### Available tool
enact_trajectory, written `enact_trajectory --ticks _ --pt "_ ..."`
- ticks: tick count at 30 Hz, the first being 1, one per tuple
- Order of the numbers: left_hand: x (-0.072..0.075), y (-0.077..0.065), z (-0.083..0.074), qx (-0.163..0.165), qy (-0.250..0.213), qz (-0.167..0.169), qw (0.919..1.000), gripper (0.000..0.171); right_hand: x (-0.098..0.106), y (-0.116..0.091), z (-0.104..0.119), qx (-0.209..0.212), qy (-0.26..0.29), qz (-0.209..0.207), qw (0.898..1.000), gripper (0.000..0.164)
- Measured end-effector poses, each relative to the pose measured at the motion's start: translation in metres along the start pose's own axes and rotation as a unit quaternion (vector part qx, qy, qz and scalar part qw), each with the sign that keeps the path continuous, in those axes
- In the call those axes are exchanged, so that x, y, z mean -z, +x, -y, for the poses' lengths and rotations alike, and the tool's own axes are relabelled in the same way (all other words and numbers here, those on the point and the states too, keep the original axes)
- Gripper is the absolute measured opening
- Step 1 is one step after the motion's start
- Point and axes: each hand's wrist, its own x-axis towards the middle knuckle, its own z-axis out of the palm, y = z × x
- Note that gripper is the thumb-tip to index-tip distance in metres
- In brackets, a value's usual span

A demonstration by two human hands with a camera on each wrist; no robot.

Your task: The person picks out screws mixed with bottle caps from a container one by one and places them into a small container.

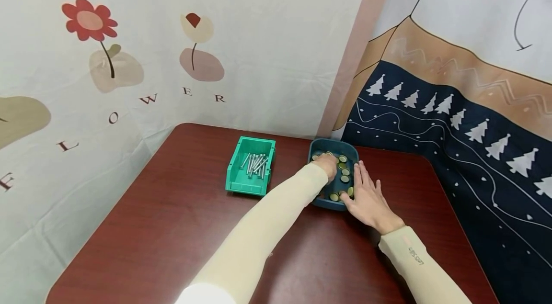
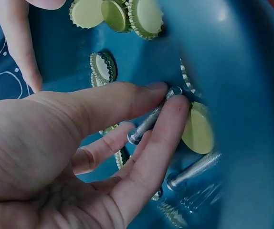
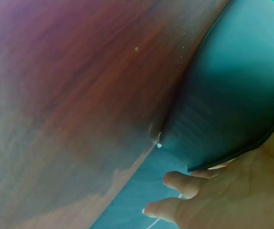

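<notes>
My left hand (image 1: 326,166) reaches into a dark blue tray (image 1: 331,205) and pinches a silver bolt (image 2: 146,123) between thumb and forefinger, as the left wrist view shows. A second bolt (image 2: 196,169) lies on the tray floor, close under the fingers. Several bottle caps (image 1: 344,179) are scattered around the hand, some pale side up, some on edge. Along the tray's right rim lies my right hand (image 1: 370,201), its fingers extended and the thumb over the near corner. In the right wrist view its fingers (image 3: 180,183) show beside the tray's outer wall.
Left of the tray stands a green bin (image 1: 246,187) with several bolts (image 1: 256,164) inside. Both containers are near the back edge of the dark red table (image 1: 172,213). Behind it hang a white printed cloth (image 1: 276,45) and a navy one with trees (image 1: 431,136).
</notes>
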Motion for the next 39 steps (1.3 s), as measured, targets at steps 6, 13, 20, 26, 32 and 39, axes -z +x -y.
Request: enact_trajectory --ticks 6,13,20,26,32,39 --pt "0.013 -0.048 -0.011 0.042 -0.02 -0.004 0.9989 0.068 0.0 0.0 0.0 0.003 0.002 -0.002 1.0 0.099" --pt "0.022 -0.066 -0.011 0.046 -0.037 -0.006 0.9982 0.083 0.0 -0.001 -0.001 0.005 0.001 -0.006 1.0 0.1" --pt "0.031 -0.095 -0.005 0.01 -0.105 -0.019 0.9942 0.027 -0.001 -0.001 -0.001 0.006 0.006 -0.004 1.0 0.101" --pt "0.034 -0.112 -0.004 -0.008 -0.139 -0.044 0.9893 0.03 -0.001 -0.001 -0.001 0.005 0.009 0.003 1.0 0.102" --pt "0.023 -0.084 0.003 -0.016 -0.169 -0.061 0.9835 0.055 0.0 -0.001 0.0 0.005 0.005 -0.002 1.0 0.102" --pt "0.024 -0.088 0.014 -0.042 -0.215 -0.082 0.9723 0.057 0.002 -0.002 0.001 0.003 0.002 0.0 1.0 0.101"
